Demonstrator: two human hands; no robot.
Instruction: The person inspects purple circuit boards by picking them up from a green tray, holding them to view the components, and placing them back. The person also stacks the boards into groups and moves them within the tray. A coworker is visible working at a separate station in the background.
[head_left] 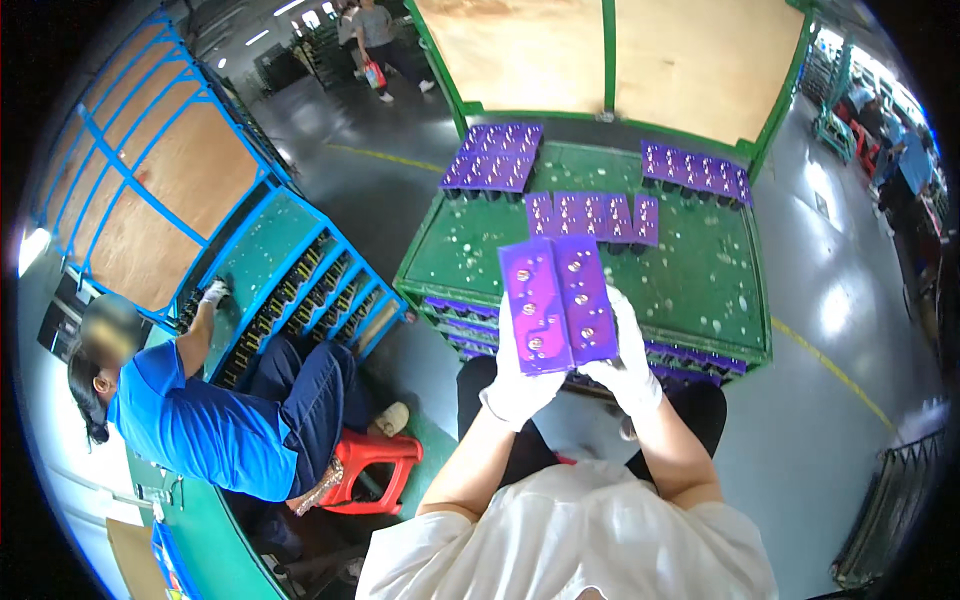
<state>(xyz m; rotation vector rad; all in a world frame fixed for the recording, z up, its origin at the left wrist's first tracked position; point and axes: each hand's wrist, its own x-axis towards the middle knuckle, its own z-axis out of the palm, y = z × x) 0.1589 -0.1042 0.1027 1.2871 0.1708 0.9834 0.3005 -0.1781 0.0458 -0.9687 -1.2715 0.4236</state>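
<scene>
Two purple circuit boards (545,312) are held up side by side in front of me, their long edges meeting or slightly overlapping. Each carries several shiny round metal parts on its face. My left hand (520,385), in a white glove, is closed on the left board's outer edge and lower corner. The white-gloved right hand (632,365) grips the other board from its right side and lower edge. Some fingers are hidden behind the boards. Just beyond them, a row of smaller purple boards (592,216) rests on the green cart top (690,275).
More purple boards with black parts underneath stand at the cart's far left (492,158) and far right (696,174). The cart's lower shelves hold more boards. At left, a person in a blue shirt (205,420) sits on a red stool (375,470) beside a blue-framed rack (300,300).
</scene>
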